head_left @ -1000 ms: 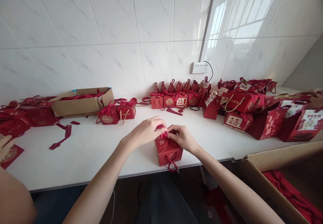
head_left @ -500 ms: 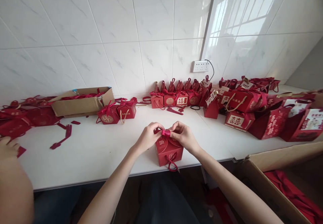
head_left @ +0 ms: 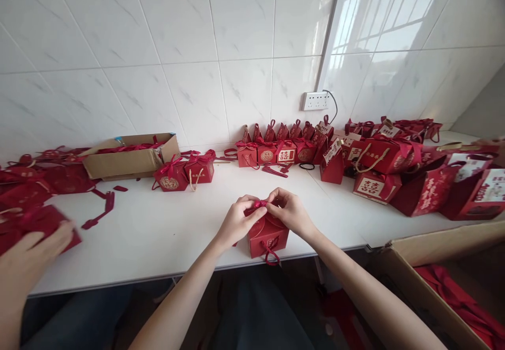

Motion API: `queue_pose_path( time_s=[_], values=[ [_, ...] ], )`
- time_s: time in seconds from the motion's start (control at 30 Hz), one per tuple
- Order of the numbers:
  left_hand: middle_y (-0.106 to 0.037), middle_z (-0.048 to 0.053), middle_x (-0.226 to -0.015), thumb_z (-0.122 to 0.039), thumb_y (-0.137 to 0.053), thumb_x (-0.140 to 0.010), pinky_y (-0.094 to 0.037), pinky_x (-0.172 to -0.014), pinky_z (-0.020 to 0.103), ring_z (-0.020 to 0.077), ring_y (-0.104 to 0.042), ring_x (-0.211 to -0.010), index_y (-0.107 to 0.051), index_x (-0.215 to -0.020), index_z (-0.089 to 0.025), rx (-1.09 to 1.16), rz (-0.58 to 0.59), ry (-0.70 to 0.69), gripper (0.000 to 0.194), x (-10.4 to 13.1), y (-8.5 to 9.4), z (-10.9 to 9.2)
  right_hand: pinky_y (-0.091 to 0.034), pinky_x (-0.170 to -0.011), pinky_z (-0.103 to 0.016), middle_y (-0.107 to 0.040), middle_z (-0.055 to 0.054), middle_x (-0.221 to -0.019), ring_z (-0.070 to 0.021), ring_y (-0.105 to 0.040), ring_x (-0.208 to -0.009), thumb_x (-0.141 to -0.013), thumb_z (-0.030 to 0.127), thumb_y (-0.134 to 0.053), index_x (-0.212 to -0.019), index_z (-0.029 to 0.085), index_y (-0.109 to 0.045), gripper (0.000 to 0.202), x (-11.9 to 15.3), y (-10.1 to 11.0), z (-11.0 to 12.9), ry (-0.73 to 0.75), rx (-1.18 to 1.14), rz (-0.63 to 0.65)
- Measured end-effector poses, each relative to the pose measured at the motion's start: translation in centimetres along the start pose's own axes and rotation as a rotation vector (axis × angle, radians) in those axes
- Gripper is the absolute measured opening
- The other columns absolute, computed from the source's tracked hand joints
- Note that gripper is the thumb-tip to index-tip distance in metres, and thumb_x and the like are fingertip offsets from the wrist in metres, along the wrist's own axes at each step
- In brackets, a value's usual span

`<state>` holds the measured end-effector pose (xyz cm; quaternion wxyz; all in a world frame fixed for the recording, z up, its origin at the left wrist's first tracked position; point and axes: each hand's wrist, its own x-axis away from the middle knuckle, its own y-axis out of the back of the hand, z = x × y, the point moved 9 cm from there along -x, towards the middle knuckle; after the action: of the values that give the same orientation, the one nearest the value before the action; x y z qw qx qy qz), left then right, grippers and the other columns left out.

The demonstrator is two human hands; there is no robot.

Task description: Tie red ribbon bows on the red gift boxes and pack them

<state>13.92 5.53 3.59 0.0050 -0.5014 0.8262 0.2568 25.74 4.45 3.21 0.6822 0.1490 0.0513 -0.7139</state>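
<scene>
A red gift box (head_left: pixel 269 237) with a twisted rope handle (head_left: pixel 271 255) stands near the front edge of the white table (head_left: pixel 158 234). On its top lies a shiny red ribbon (head_left: pixel 259 203), bunched between my fingertips. My left hand (head_left: pixel 240 218) pinches the ribbon from the left, thumb stretched across the box top. From the right, my right hand (head_left: pixel 288 210) pinches it between thumb and forefinger. The exact shape of the ribbon is partly hidden by my fingers.
Finished-looking red boxes (head_left: pixel 183 173) stand at mid left beside a cardboard box (head_left: pixel 130 163). More red boxes (head_left: pixel 286 153) line the wall, with a pile at right. A co-worker's hand (head_left: pixel 43 250) holds a red box at left. An open carton (head_left: pixel 402 250) sits lower right.
My left thumb has moved over the ribbon toward my right hand, and the ribbon is more covered. At left, the co-worker's hand has come further in with a red box.
</scene>
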Motion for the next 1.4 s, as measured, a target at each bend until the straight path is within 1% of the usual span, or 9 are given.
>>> queue_pose_path(
  time_s=[0.2,0.33,0.43,0.53,0.63,0.77,0.9,1.17,1.4],
  values=[
    [-0.057,0.006,-0.089,-0.038,-0.055,-0.080,-0.042,-0.080,0.030,0.0188,-0.055,-0.088,-0.060,-0.063,-0.016,0.132,0.035,0.043,0.029,-0.3,-0.2,0.9,-0.041,-0.056,-0.025,-0.056,0.002,-0.066,-0.0108,-0.050,-0.058,-0.067,0.040,-0.070,-0.069,0.018,-0.054,0.028,-0.5,-0.6,0.0,-0.024,0.005,0.153],
    [-0.054,0.004,-0.079,-0.039,-0.052,-0.081,-0.041,-0.076,0.029,0.0164,-0.053,-0.080,-0.053,-0.052,-0.016,0.179,0.004,0.070,0.037,-0.5,-0.1,1.4,-0.045,-0.060,-0.027,-0.058,0.001,-0.067,-0.0121,-0.053,-0.060,-0.072,0.040,-0.067,-0.070,0.018,-0.055,0.026,-0.3,-0.5,0.2,0.019,0.103,0.150],
    [-0.055,0.004,-0.082,-0.036,-0.052,-0.081,-0.041,-0.077,0.029,0.0160,-0.053,-0.081,-0.056,-0.055,-0.015,0.253,-0.016,0.077,0.033,-0.6,-0.1,1.5,-0.050,-0.072,-0.032,-0.062,-0.004,-0.080,-0.0165,-0.060,-0.076,-0.081,0.032,-0.059,-0.076,0.018,-0.056,0.015,0.5,0.4,1.6,0.181,0.215,0.046],
    [-0.057,0.004,-0.085,-0.037,-0.054,-0.081,-0.041,-0.079,0.029,0.0161,-0.054,-0.083,-0.058,-0.057,-0.015,0.273,-0.017,0.072,0.033,-0.5,-0.1,1.6,-0.049,-0.083,-0.038,-0.060,-0.009,-0.098,-0.0210,-0.059,-0.096,-0.085,0.025,-0.055,-0.081,0.019,-0.059,0.008,2.3,0.8,3.7,0.419,0.428,-0.050],
    [-0.059,0.005,-0.088,-0.038,-0.053,-0.081,-0.042,-0.080,0.028,0.0173,-0.055,-0.087,-0.061,-0.059,-0.015,0.274,-0.009,0.076,0.033,-0.5,-0.1,1.8,-0.050,-0.080,-0.040,-0.058,-0.011,-0.102,-0.0222,-0.057,-0.093,-0.085,0.025,-0.059,-0.086,0.020,-0.062,0.006,3.8,-0.1,4.9,0.576,0.644,-0.054],
    [-0.060,0.006,-0.092,-0.040,-0.051,-0.083,-0.043,-0.081,0.028,0.0189,-0.055,-0.091,-0.063,-0.063,-0.015,0.263,0.023,0.079,0.034,-0.5,-0.1,1.7,-0.048,-0.074,-0.038,-0.062,-0.009,-0.093,-0.0208,-0.057,-0.083,-0.086,0.021,-0.058,-0.088,0.019,-0.063,0.006,4.6,-1.1,5.8,0.695,0.775,-0.078],
    [-0.062,0.007,-0.093,-0.040,-0.049,-0.084,-0.043,-0.083,0.030,0.0197,-0.057,-0.091,-0.063,-0.063,-0.015,0.180,0.034,0.040,0.035,-0.4,0.3,1.2,-0.046,-0.071,-0.035,-0.065,-0.008,-0.089,-0.0187,-0.057,-0.079,-0.088,0.017,-0.053,-0.083,0.019,-0.065,0.012,4.6,-1.4,6.0,0.709,0.784,-0.081],
    [-0.058,0.006,-0.089,-0.039,-0.046,-0.087,-0.045,-0.078,0.029,0.0178,-0.057,-0.085,-0.061,-0.066,-0.017,-0.122,-0.077,-0.054,0.034,0.2,2.3,-0.2,-0.045,-0.071,-0.034,-0.065,-0.006,-0.085,-0.0171,-0.056,-0.075,-0.088,0.013,-0.051,-0.084,0.020,-0.064,0.015,4.5,-0.1,6.0,0.703,0.756,-0.053],
    [-0.048,-0.002,-0.071,-0.036,-0.047,-0.087,-0.041,-0.058,0.023,0.0103,-0.047,-0.057,-0.049,-0.072,-0.020,-0.258,-0.203,-0.028,0.022,1.9,2.7,-1.8,-0.042,-0.070,-0.033,-0.064,-0.006,-0.085,-0.0163,-0.056,-0.074,-0.090,0.016,-0.050,-0.087,0.020,-0.063,0.014,5.0,0.5,5.7,0.729,0.827,-0.024]
  ],
)
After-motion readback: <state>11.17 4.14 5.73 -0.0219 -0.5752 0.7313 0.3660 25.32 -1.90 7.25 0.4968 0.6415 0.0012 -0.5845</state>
